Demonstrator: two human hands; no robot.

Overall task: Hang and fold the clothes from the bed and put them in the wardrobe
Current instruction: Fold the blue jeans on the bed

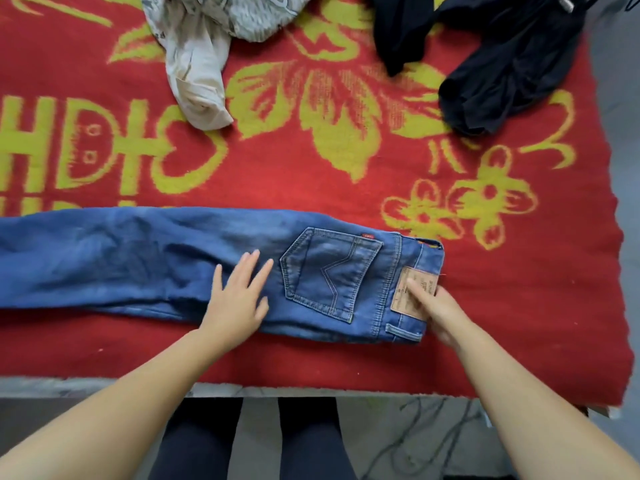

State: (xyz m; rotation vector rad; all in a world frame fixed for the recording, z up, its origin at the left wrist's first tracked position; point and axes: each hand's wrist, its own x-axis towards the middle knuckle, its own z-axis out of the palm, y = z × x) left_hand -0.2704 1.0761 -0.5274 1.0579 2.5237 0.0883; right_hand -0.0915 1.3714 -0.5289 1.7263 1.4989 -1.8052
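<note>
2 hands down on a pair of blue denim jeans (pixel 156 261), folded lengthwise, leg over leg. Left hand (pixel 239 299) flat on the thigh part, fingers straight and spread, gripping nothing, just left of the stitched back pocket (pixel 329 275). Right hand (pixel 436 306) at the waistband end, index finger lying across the tan leather brand patch (pixel 415 292), the other fingers curled at the waistband edge; cannot tell whether any denim is actually pinched. Pocket between both hands. Legs of the jeans stretched far out past the left hand and cut off by the picture edge.

Under everything, a red woven blanket with yellow flower and letter patterns (pixel 311 161), covering the bed. Well beyond the left hand, at the far side, a crumpled cream and grey printed garment (pixel 201 64), 1 sleeve trailing toward the jeans but apart from them. Well beyond the right hand, a heap of black clothing (pixel 502 64), also apart from the jeans. Below both forearms, the near edge of the bed, then 2 dark-trousered legs (pixel 252 441) over a grey floor (pixel 415 441).
</note>
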